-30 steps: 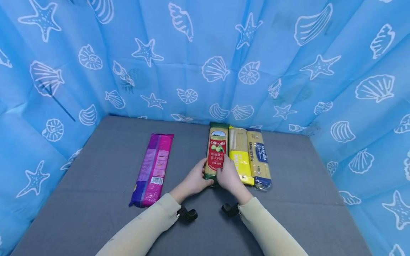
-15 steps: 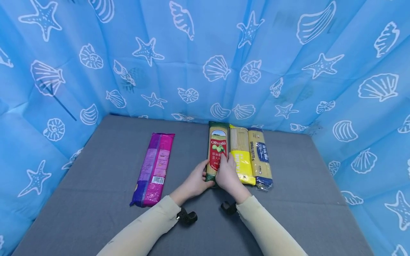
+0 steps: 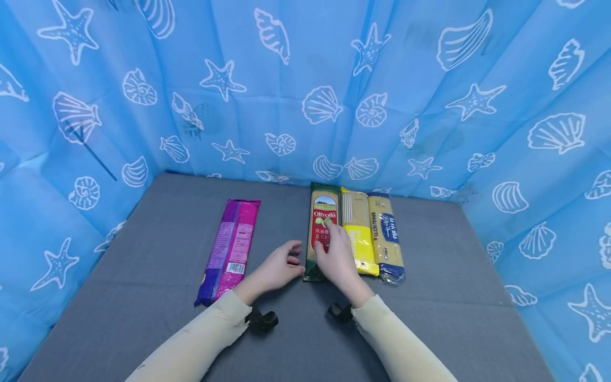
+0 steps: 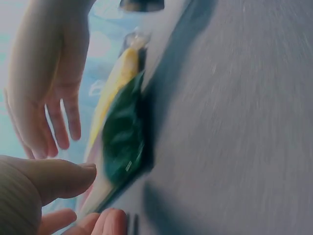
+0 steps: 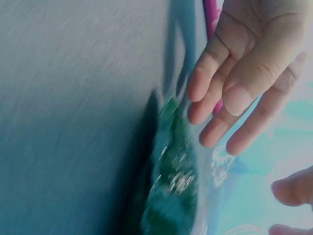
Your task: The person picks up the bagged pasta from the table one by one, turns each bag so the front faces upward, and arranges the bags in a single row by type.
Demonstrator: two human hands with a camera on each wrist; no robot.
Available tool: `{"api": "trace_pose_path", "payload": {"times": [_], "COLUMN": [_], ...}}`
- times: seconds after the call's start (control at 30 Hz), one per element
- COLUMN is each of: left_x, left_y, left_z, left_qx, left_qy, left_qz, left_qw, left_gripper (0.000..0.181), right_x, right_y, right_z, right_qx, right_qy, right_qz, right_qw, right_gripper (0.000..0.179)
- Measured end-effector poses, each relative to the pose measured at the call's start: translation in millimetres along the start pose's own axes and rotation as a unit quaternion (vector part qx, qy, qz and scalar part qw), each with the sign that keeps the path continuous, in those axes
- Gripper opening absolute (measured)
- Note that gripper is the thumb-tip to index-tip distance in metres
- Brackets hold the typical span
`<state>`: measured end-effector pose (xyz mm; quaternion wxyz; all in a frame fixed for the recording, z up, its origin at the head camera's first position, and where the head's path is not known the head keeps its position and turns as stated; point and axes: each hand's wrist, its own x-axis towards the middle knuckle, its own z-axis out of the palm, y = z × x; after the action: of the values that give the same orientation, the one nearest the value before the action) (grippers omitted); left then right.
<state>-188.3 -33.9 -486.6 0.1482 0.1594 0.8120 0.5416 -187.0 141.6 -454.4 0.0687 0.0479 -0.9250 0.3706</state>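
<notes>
A green-ended pack of spaghetti (image 3: 326,209) with a red label lies flat on the grey table, touching a yellow pack (image 3: 363,239). My left hand (image 3: 274,269) is just left of its near end, fingers loosely bent and holding nothing. Over the pack's lower half hovers my right hand (image 3: 340,260), covering part of the red label; its fingers (image 4: 71,115) hang relaxed in the left wrist view. The green wrapper end (image 5: 171,181) shows crinkled in the right wrist view, apart from the left hand's fingertips (image 5: 237,100).
A blue-ended spaghetti pack (image 3: 385,233) lies against the yellow one on the right. Farther left, a purple and pink pack (image 3: 229,249) lies slightly slanted on the table (image 3: 157,265). A blue curtain (image 3: 267,122) with white shells hangs behind the table's back edge.
My left hand has let go of the green-ended pack and moved left. My right hand has loosened from its right side and lies over its label. The packs stay in place.
</notes>
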Motion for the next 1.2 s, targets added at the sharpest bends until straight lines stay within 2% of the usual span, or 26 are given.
{"api": "trace_pose_path", "payload": {"times": [0.17, 0.33, 0.53, 0.7, 0.77, 0.97, 1.2], "left_x": [-9.3, -12.2, -9.7, -2.8, -0.1, 4.9, 5.7], "left_y": [2.4, 4.4, -5.0, -19.7, -26.8, -45.3, -49.0], "left_z": [-34.8, -72.6, -113.7, -139.1, -147.2, -160.1, -155.2], "left_qx": [0.039, 0.068, 0.147, 0.177, 0.178, 0.139, 0.191], "left_qy": [0.049, 0.090, 0.136, 0.147, 0.143, 0.103, 0.087], "left_qz": [-0.003, -0.007, -0.036, -0.062, -0.069, -0.098, -0.139], "left_qw": [0.9980, 0.9936, 0.9790, 0.9712, 0.9711, 0.9802, 0.9677], "left_gripper": [0.064, 0.064, 0.068, 0.068, 0.070, 0.079, 0.084], "right_x": [-4.8, -10.9, -18.9, -25.0, -26.8, -30.2, -32.6], "right_y": [-13.5, -25.1, -41.7, -55.6, -60.2, -68.2, -73.7], "right_z": [5.6, 19.6, 49.3, 75.0, 82.7, 99.2, 115.1], "right_qx": [0.093, 0.155, 0.190, 0.196, 0.196, 0.190, 0.178], "right_qy": [0.006, -0.024, -0.065, -0.094, -0.108, -0.157, -0.196], "right_qz": [-0.011, -0.014, -0.013, -0.008, -0.004, 0.015, 0.023], "right_qw": [0.9956, 0.9876, 0.9796, 0.9761, 0.9746, 0.9690, 0.9641], "right_gripper": [0.061, 0.062, 0.062, 0.066, 0.068, 0.072, 0.079]}}
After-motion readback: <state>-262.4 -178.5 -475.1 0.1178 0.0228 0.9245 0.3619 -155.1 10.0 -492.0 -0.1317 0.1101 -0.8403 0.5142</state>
